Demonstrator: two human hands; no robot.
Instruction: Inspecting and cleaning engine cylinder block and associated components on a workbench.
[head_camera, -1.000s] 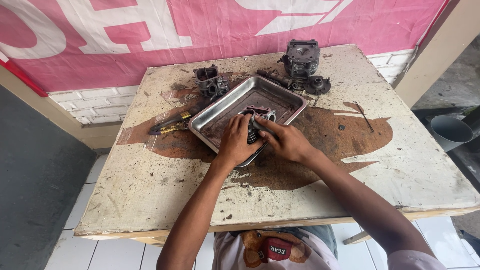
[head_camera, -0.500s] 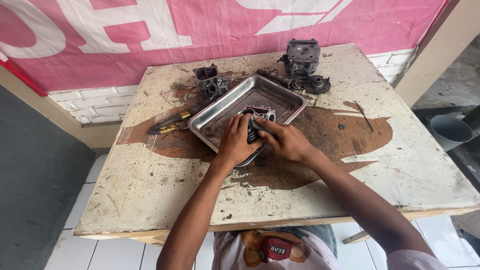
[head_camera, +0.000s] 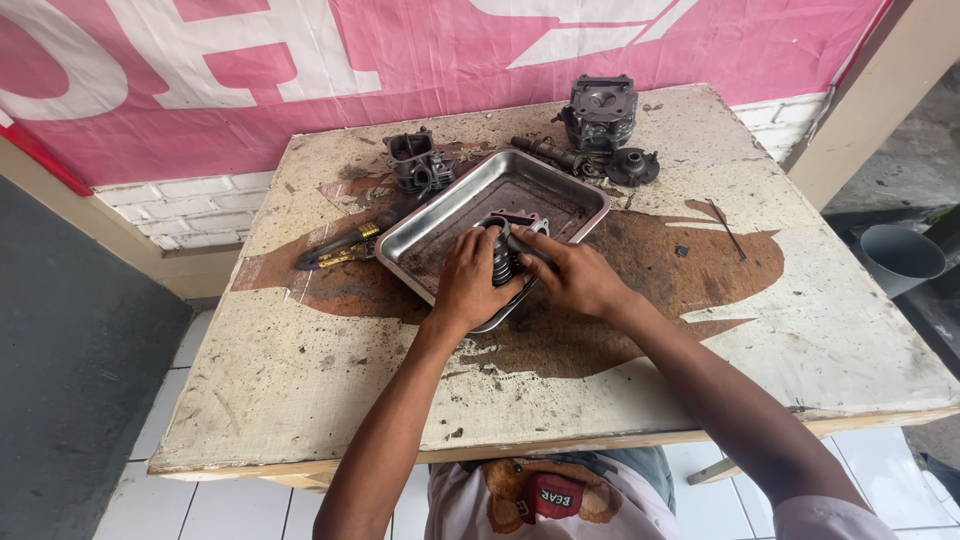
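Pink banner cloth (head_camera: 300, 90) hangs along the wall behind a worn, oil-stained worktop (head_camera: 300, 370), with white brick showing beneath it and grey floor off to the left. At the left of the worktop a screwdriver (head_camera: 340, 248) with a dark and yellow handle lies flat, its tip pointing towards a steel tray (head_camera: 450, 215). Just behind the tray's left corner stands a small dark engine part (head_camera: 418, 160). The tray sits tilted in plan, near the middle of the worktop, its bottom smeared with grime. The left hand (head_camera: 468, 285) rests over the tray's near rim, its fingers curled around a dark coil spring (head_camera: 502, 262) standing upright on a grey casting (head_camera: 520, 222) in the tray. The right hand (head_camera: 578, 282) comes in from the other side, touching the left, its fingers closed on the same spring from the right. Behind the tray's right corner lie a bolt (head_camera: 545, 152) and a round black part (head_camera: 635, 165), with a finned cylinder block (head_camera: 600, 108) upright just behind them. Further right a thin rod (head_camera: 725, 228) lies on the brown stain, and a grey bucket (head_camera: 900, 258) stands on the floor beyond the edge.
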